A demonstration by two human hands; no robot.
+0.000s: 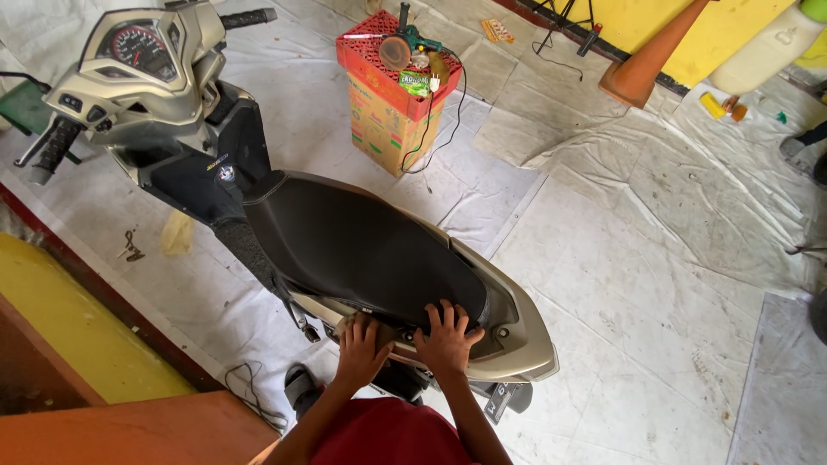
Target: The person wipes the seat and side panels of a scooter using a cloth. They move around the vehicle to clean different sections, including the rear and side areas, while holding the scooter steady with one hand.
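Both hands, left hand (360, 346) and right hand (448, 336), lay flat with fingers spread, grasping nothing, pressing on the rear of the scooter seat (362, 245).

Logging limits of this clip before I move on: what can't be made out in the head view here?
- Left hand fingertips: whether they grip anything at the scooter's tail is hidden by the hand itself.
- Right hand: the palm lies on the rear of the black seat; what is beneath it is covered.
- Scooter wheels: hidden by the bodywork.
- Small items on the red crate: too small to identify.
- Orange cone: tip cut off by the top edge.
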